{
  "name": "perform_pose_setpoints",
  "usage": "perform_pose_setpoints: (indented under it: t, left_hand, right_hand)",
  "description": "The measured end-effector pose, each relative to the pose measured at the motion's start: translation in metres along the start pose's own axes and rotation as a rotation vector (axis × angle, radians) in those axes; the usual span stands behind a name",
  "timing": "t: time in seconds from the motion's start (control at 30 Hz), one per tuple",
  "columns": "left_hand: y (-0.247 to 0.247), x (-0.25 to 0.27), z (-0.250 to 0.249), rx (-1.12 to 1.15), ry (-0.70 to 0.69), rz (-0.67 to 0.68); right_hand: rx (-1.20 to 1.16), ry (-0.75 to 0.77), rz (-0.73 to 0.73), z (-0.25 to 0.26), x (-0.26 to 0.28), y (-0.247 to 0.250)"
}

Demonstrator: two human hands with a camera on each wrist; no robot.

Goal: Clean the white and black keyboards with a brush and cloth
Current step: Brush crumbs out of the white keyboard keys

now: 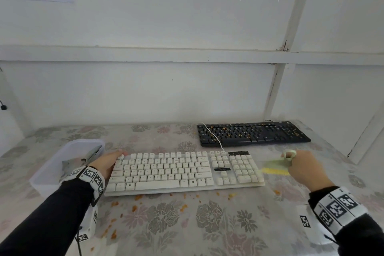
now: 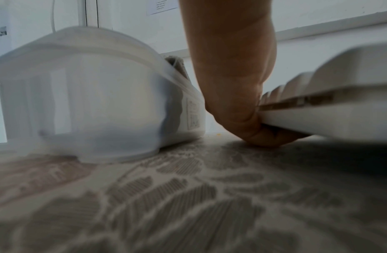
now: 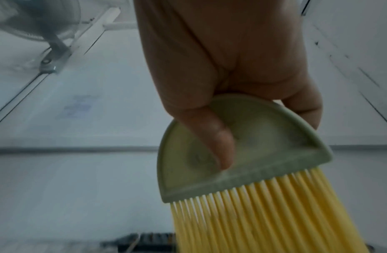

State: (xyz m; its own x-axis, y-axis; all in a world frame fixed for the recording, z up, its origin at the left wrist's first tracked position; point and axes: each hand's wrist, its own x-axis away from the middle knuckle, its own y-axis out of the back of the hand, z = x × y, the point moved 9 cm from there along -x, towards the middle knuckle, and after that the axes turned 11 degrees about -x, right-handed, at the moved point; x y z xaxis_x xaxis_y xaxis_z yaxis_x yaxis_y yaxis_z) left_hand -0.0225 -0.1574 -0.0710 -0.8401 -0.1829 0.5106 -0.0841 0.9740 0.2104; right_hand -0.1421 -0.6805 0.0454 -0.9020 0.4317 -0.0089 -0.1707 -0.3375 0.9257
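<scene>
1. Left hand [image 1: 108, 164] gripping left end of white keyboard [image 1: 182, 170], centre of frame; fingers [image 2: 272, 137] curled under its edge, that end lifted slightly off floral tablecloth [image 1: 187, 224].
2. Right hand [image 1: 305, 168] clamped on green brush [image 3: 242, 154] with yellow bristles, blurred, just beside keyboard's right end.
3. Black keyboard [image 1: 253, 133] upper right, well behind, strewn with orange crumbs [image 1: 225, 129]; more crumbs on cloth at lower centre.
4. Grey cloth [image 1: 83, 160] inside translucent tub [image 1: 45, 174], left of frame.
5. Step, likely: white keyboard looks brushed clean, wiping not yet done.
6. Next calls for either a cloth wipe or brushing the black board.
</scene>
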Motion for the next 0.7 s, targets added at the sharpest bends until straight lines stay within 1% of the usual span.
perform_pose_setpoints:
  t: [0.07,0.13,0.27,0.37,0.53,0.7]
  left_hand:
    - [0.001,0.0,0.0,0.015,0.0,-0.002]
    - [0.002,0.0,0.0,0.012,-0.001,-0.011]
    - [0.001,0.0,0.0,-0.007,0.004,-0.004]
    - [0.002,0.0,0.001,0.002,0.005,-0.005]
    - [0.0,0.001,0.001,-0.012,0.01,0.013]
    - [0.0,0.0,-0.001,0.009,0.002,0.013]
  right_hand:
    - [-0.098,0.013,-0.035,0.01,0.005,0.014]
    - [-0.203,0.074,-0.018,0.03,0.005,0.018]
    - [-0.339,0.122,0.05,0.067,0.0,-0.007]
    - [-0.427,0.112,0.069,0.083,-0.002,-0.024]
    - [-0.355,0.003,0.109,0.079,0.001,-0.034]
    - [-0.234,-0.006,0.181,0.075,0.015,-0.027]
